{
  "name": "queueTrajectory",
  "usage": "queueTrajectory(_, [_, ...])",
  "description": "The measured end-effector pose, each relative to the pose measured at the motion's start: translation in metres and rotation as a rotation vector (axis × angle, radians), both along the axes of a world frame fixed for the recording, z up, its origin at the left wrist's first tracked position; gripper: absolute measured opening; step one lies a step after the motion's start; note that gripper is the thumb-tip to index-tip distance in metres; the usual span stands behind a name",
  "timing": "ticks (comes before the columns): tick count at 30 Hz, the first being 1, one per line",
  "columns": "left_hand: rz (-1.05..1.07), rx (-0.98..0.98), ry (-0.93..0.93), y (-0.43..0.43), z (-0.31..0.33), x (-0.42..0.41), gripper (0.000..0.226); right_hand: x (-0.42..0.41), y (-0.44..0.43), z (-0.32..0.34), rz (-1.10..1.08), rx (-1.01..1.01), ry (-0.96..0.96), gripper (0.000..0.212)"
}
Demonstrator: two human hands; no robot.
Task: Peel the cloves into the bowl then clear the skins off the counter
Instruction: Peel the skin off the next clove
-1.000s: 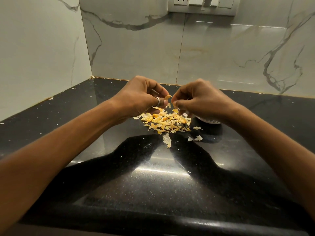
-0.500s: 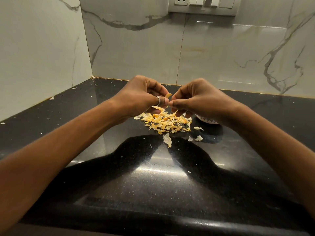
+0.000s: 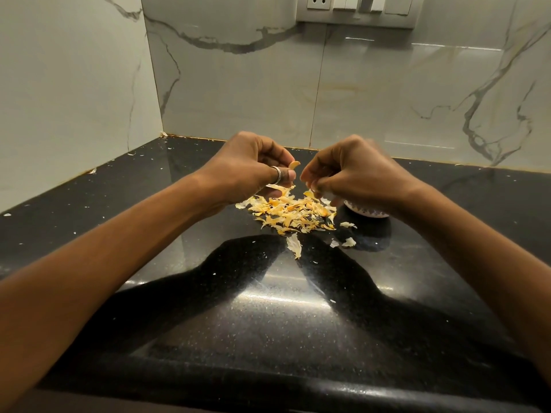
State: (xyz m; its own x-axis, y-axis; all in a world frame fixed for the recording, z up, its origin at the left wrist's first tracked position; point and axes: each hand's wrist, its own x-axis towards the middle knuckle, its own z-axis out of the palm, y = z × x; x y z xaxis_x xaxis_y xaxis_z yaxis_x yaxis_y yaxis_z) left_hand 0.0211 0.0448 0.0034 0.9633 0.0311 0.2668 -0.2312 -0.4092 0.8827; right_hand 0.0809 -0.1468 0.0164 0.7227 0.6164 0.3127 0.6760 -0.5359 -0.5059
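My left hand [image 3: 253, 171], a ring on one finger, pinches a pale garlic clove [image 3: 294, 165] between thumb and fingers, above the counter. My right hand [image 3: 354, 174] hovers just to the right of it with fingers curled; a small piece of skin seems pinched at its fingertips. Below both hands lies a pile of yellowish skins [image 3: 290, 214] on the black counter [image 3: 268, 308]. A small white patterned bowl [image 3: 368, 212] stands right of the pile, mostly hidden under my right hand.
Loose skin pieces [image 3: 293, 245] lie in front of the pile, and small flakes dot the counter's left side. Marble walls close the corner at the left and back. A switch panel [image 3: 357, 10] sits high on the back wall.
My right hand has drawn a little to the right, away from the clove, opening a small gap between the hands. The left hand still holds the clove in place.
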Motion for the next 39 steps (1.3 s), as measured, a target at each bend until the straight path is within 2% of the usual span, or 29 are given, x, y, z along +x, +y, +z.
queueTrajectory(3, [-0.004,-0.018,0.003,-0.001,-0.001,0.000,0.021,0.001,0.001,-0.001,-0.014,0.049,-0.055,0.005])
queueTrajectory(13, [-0.077,0.001,0.027,-0.004,-0.002,-0.001,0.032,-0.003,0.009,-0.007,0.005,0.105,-0.067,0.010])
queueTrajectory(19, [-0.087,0.040,0.031,-0.009,-0.006,-0.001,0.016,-0.003,0.008,-0.007,0.007,0.102,-0.087,0.012])
queueTrajectory(23, [-0.071,0.006,0.087,-0.008,-0.006,0.000,0.014,-0.003,0.010,-0.009,-0.003,0.106,-0.106,0.015])
queueTrajectory(26, [-0.038,-0.002,0.111,-0.008,-0.007,0.002,0.012,-0.003,0.010,-0.009,-0.014,0.081,-0.183,0.014])
queueTrajectory(32, [-0.014,0.027,0.096,-0.008,-0.007,0.002,0.017,-0.001,0.010,-0.016,0.020,-0.055,-0.454,0.017])
queueTrajectory(39, [-0.043,-0.005,0.203,-0.011,-0.007,0.001,0.023,0.002,0.010,-0.020,0.096,-0.180,-0.601,0.023])
